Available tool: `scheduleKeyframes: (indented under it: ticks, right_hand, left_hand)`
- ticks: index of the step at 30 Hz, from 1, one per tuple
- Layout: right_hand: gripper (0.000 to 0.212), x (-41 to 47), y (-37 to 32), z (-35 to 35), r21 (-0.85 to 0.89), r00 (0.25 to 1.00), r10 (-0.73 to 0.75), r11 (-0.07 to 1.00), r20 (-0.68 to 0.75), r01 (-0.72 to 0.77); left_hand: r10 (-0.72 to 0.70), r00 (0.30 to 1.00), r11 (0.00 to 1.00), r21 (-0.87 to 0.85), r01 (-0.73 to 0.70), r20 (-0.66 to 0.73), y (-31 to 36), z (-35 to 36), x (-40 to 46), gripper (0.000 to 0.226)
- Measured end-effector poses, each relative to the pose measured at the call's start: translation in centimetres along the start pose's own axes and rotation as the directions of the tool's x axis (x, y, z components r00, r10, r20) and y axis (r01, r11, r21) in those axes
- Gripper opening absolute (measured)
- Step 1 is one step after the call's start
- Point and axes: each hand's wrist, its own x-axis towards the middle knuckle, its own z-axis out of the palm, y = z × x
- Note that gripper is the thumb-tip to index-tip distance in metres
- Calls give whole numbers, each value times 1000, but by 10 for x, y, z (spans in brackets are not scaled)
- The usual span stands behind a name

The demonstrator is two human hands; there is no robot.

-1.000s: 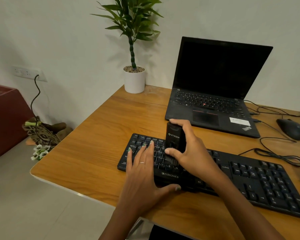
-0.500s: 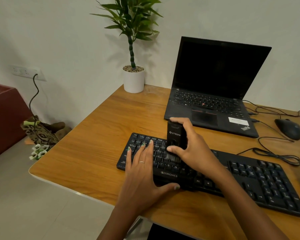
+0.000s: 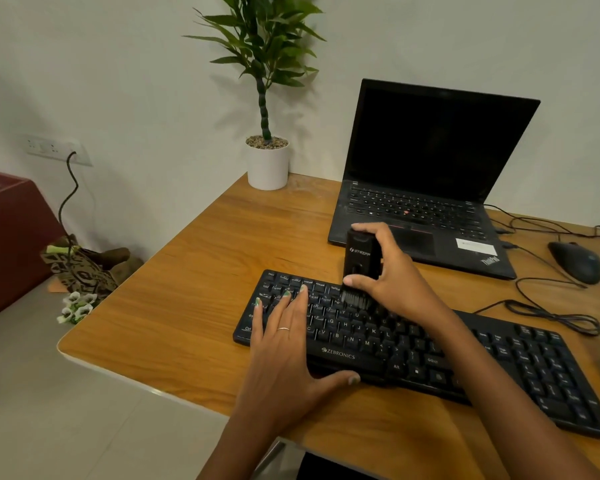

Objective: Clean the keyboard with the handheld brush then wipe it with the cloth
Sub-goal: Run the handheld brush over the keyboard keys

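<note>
Brushing keyboard (image 3: 499,358) top rows, brush (image 3: 359,268) upright.
Right hand (image 3: 395,282) clamped around brush; left hand (image 3: 284,344) flat, open, pinning keyboard's near-left end; keycaps could pop if pressed hard.

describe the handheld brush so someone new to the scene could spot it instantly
On the wooden desk, in front of the open laptop, lies a black keyboard. The handheld brush stands upright on its upper key rows, held by the right hand. It is the only upright black block there, bristles down, white logo on its side.

Black keyboard (image 3: 465,358) flat on desk, black brush (image 3: 359,268) upright, bristles on keys
</note>
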Motion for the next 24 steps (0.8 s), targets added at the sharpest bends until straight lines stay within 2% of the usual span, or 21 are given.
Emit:
scheduleKeyframes:
  ticks: [3,6,10,13,14,17,18,19,22,24]
  right_hand:
    - [73,1,4,6,-35,995,-14,999,-96,11]
    - [73,0,3,7,31,999,-44,999,-9,44]
    - [73,11,2,12,1,994,-80,997,-72,80]
    - [73,12,3,17,59,995,-100,993,-12,101]
    - [73,13,2,11,34,996,-82,996,28,81]
    - [75,23,1,-17,-226,985,11,974,170,29]
    - [74,26,1,-19,-257,983,20,966,181,28]
    - [74,26,1,-17,-226,984,1,973,178,40]
    - [74,18,2,9,17,991,-85,996,99,84]
    - [74,15,7,10,77,995,-85,994,52,81]
  left_hand:
    - [-1,1000,1000,6,1,9,1,-1,-1,126]
    - [4,1000,1000,11,-4,9,2,-2,0,126]
    - [1,1000,1000,11,-1,12,1,-2,-1,126]
    - [-2,1000,1000,-8,2,2,2,-1,-1,124]
    - [1,1000,1000,-15,-1,-3,2,-1,-1,123]
    - [3,1000,1000,-20,-3,-7,2,-1,0,123]
    - [4,1000,1000,-16,-4,-3,2,-1,0,123]
    - [5,1000,1000,-12,-5,-1,2,-1,0,124]
    - [-4,1000,1000,5,4,15,2,0,0,124]
    - [-4,1000,1000,0,4,15,2,0,0,124]
